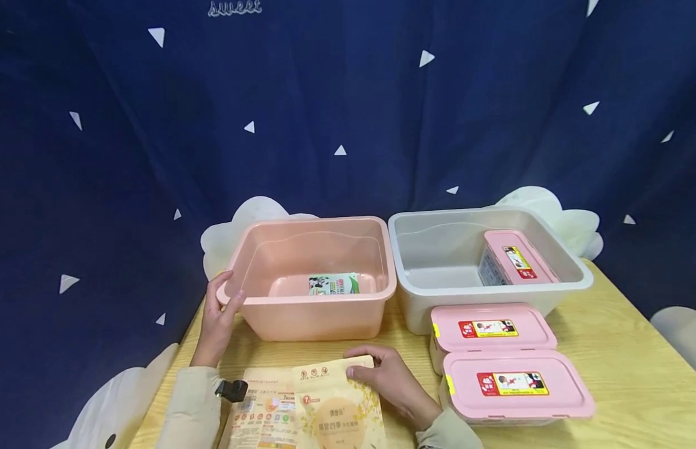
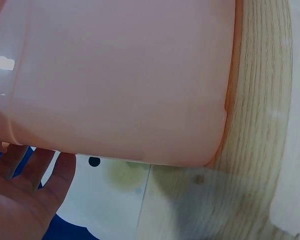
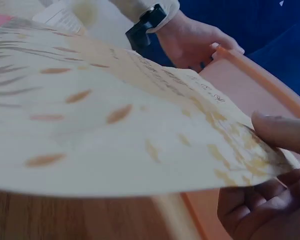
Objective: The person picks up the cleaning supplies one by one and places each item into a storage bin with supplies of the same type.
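Note:
At the near left corner of the peach plastic basin, my left hand grips the rim; the left wrist view shows fingers against its outer wall. A flat green-and-white packet with a panda print lies inside that basin. My right hand pinches the upper right corner of a pale yellow paper pouch with a round printed label, thumb on top and fingers underneath. In the right wrist view the pouch slants up off the table. Another printed pouch lies beside it, partly overlapped.
A grey-white basin stands right of the peach one, holding a pink-lidded box. Two more pink-lidded boxes sit in front of it on the wooden table. A dark blue curtain hangs behind.

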{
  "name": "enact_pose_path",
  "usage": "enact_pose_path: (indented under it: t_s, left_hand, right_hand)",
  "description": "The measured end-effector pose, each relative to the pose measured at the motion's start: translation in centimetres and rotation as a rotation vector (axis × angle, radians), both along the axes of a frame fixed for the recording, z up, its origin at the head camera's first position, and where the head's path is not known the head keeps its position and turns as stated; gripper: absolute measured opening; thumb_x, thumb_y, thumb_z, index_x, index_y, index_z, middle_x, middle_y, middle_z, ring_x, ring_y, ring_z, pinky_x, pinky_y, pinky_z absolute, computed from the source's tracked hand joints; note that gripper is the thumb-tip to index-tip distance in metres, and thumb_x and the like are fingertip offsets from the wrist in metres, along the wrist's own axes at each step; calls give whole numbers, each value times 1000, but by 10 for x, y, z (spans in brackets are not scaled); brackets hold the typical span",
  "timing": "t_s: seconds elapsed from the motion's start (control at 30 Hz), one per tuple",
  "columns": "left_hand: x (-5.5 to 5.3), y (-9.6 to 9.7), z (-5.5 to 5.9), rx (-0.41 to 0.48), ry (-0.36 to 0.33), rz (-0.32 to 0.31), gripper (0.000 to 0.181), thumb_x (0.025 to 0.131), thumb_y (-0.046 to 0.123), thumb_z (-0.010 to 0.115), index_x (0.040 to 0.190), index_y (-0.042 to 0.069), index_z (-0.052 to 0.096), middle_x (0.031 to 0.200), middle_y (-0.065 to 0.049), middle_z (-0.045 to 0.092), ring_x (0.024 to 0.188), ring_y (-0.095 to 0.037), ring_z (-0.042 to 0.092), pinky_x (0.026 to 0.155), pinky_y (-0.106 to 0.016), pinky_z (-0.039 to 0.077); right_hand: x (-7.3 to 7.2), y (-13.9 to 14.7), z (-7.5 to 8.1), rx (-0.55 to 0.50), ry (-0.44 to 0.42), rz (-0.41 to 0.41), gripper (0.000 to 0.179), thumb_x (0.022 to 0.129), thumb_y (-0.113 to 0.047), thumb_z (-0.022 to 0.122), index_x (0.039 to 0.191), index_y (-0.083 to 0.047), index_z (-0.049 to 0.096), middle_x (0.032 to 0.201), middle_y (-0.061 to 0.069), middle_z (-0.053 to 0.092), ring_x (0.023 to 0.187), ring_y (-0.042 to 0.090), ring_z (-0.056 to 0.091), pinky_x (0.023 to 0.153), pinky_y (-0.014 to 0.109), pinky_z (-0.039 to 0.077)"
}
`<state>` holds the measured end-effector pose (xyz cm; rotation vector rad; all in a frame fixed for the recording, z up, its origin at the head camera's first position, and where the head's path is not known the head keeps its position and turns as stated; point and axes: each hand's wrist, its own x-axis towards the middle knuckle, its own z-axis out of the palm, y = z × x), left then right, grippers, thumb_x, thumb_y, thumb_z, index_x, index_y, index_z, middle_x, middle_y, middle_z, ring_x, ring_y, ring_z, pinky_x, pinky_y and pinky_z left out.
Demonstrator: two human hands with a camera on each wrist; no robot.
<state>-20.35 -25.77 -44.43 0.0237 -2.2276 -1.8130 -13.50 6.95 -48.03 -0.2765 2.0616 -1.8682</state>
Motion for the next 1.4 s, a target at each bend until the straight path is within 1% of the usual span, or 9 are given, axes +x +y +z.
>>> enact_pose_path:
  t_s: [0.03,0.13,0.23,0.33,0.43,0.6,1.0,1.2,1.4]
  left_hand:
    - [0,0,1,-2,-4,1,56,100,18,53,151,16,30,155,1,28,136,-10,33,97,-4,32]
    - [0,0,1,9,-3,-1,55,100,18,53,151,17,31,155,1,27,135,-9,34,98,-5,33]
    - [0,0,2,9,2,1,55,100,18,52,151,17,31,155,2,28,137,-10,33,99,-4,32]
    - [0,0,1,8,2,6,55,100,19,53,150,17,31,156,2,27,138,-11,33,99,-5,32]
    - [0,0,1,7,3,11,55,99,20,53,150,19,31,156,1,27,137,-11,33,99,-7,32]
    - [1,0,-1,8,18,19,54,99,19,53,149,20,33,154,1,29,136,-10,35,102,-10,33]
    - [1,-2,1,-6,-17,26,55,99,18,52,150,19,31,154,4,29,138,-9,33,107,-13,32]
    - [1,-1,1,2,-20,27,56,99,19,53,150,20,31,153,6,30,137,-9,33,113,-23,32]
    - [0,-1,0,9,-20,17,56,99,20,53,150,19,30,154,4,29,140,-13,32,117,-31,29]
  right_hand:
    - [1,1,2,-4,8,13,35,88,-21,73,119,-4,70,143,17,54,151,43,20,118,63,22]
    - [3,1,7,5,38,23,32,88,-20,74,116,-5,72,137,18,60,140,38,40,111,51,40]
    - [6,0,14,27,71,22,29,87,-18,75,113,-6,74,133,19,63,120,24,52,96,33,50]
    - [8,-1,19,39,96,29,27,86,-15,75,111,-5,74,130,21,64,92,10,54,77,21,50]
    - [10,-2,22,47,119,32,26,86,-12,74,110,-3,74,127,23,65,83,2,53,72,19,49]
    - [14,-3,25,63,148,25,24,85,-12,75,108,-4,75,120,17,71,98,0,58,81,21,51]
    - [29,-5,41,131,221,-1,16,84,-14,76,99,-12,78,107,7,76,91,-3,59,81,19,50]
    - [36,-5,46,177,249,-6,13,84,-11,75,95,-16,78,102,1,76,98,-2,62,85,18,49]
    - [43,-2,52,163,284,18,16,86,-12,74,101,-17,77,106,0,76,101,-2,63,88,19,50]
